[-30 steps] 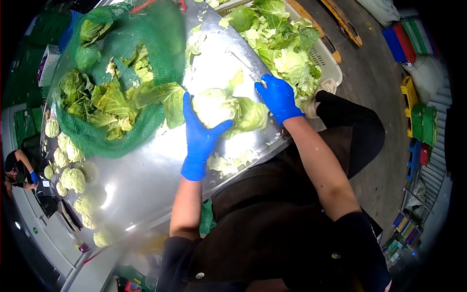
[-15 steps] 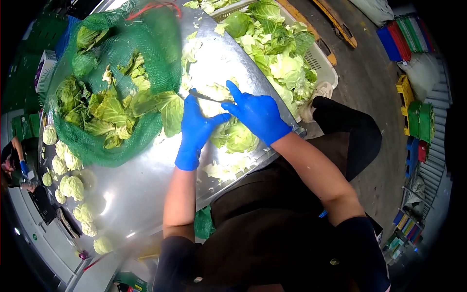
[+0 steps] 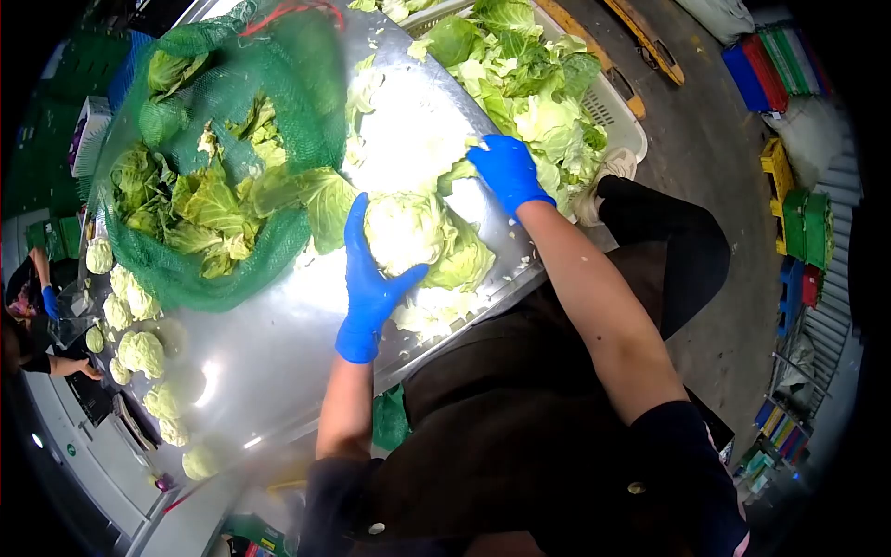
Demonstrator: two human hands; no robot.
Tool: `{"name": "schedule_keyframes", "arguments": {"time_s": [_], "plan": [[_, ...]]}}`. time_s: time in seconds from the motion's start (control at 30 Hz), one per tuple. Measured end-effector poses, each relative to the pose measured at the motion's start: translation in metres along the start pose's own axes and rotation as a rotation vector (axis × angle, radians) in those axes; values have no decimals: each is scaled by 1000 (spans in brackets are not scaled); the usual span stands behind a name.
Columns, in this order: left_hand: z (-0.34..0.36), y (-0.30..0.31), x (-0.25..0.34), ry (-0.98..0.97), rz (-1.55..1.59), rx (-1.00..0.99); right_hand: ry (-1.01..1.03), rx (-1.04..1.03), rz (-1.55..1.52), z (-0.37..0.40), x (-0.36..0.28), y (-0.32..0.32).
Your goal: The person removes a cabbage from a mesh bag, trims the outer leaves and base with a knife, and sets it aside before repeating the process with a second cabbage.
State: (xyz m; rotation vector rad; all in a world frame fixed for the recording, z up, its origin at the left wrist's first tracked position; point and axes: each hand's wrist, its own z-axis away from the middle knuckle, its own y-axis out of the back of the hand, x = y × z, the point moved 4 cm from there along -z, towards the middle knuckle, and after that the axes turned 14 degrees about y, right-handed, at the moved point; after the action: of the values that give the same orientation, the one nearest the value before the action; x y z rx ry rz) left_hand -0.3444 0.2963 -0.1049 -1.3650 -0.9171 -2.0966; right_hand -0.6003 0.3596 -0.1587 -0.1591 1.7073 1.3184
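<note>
A pale green cabbage head (image 3: 404,230) rests on the metal table (image 3: 269,357), with loose outer leaves (image 3: 464,260) beside and under it. My left hand (image 3: 369,295), in a blue glove, grips the cabbage from the left, thumb and fingers spread around its side. Up and to the right, my gloved right hand (image 3: 509,174) is closed at the table's edge, a green leaf (image 3: 458,173) at its fingertips. No knife shows. Left of the cabbage, a large leaf (image 3: 327,206) lies against a green mesh bag (image 3: 278,251) of leaves.
A pale crate (image 3: 634,139) full of leaves stands beyond the table's right edge. Several trimmed cabbages (image 3: 141,356) line the left side. Another person's arm (image 3: 70,366) shows at far left. Pallet-truck forks (image 3: 650,46) are on the floor at top right.
My right hand has moved up and right, away from my left hand. The knife between my hands is out of sight. The cabbage head is now uncovered, and my left hand is slightly lower.
</note>
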Motion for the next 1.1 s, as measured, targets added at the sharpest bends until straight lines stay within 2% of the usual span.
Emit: {"name": "schedule_keyframes", "arguments": {"time_s": [0.03, 0.1, 0.13, 0.23, 0.3, 0.4, 0.47, 0.53, 0.57, 0.63, 0.7, 0.77, 0.8, 0.87, 0.97, 1.0, 1.1], "plan": [[1, -1, 2, 9, 31, -6, -35, 18, 88, 4, -6, 12], [2, -1, 8, 31, 91, -19, -94, -107, 63, 18, -27, 31], [0, -1, 7, 39, 69, -10, -65, -81, -60, 33, -38, 26], [2, 1, 2, 65, 3, 53, -10, -353, -34, 64, -98, 28], [9, -1, 3, 84, -44, 149, 129, -197, -233, 75, -88, 4], [11, 0, -4, 233, -50, 315, 156, -163, -409, 81, -67, -15], [11, 6, -11, 298, -61, 479, 72, -153, -385, 81, -57, -15], [9, 11, -20, 318, 257, 403, -63, -138, -408, 76, -38, -17], [11, 14, -26, 329, 414, 365, -87, -25, -421, 74, -22, -23], [12, 19, -26, 285, 382, 360, -136, 118, -511, 61, 10, -25], [17, 19, -12, 225, 352, 316, -174, 120, -322, 40, 34, -6], [14, 20, -4, 125, 215, 254, -39, 128, 120, 32, -11, 41], [9, 21, 5, 48, 153, 206, 260, 292, 140, 31, -31, 48], [1, 15, 20, -35, -2, 113, 400, 185, -109, 38, -83, 48], [-14, 1, 10, -138, -277, -8, 281, -341, -395, 47, -101, 14], [-11, 2, 11, -78, -222, 28, 308, -298, -486, 50, -85, -6], [11, 13, 11, -33, -247, 235, 223, -214, -419, 52, -75, -2]]}}
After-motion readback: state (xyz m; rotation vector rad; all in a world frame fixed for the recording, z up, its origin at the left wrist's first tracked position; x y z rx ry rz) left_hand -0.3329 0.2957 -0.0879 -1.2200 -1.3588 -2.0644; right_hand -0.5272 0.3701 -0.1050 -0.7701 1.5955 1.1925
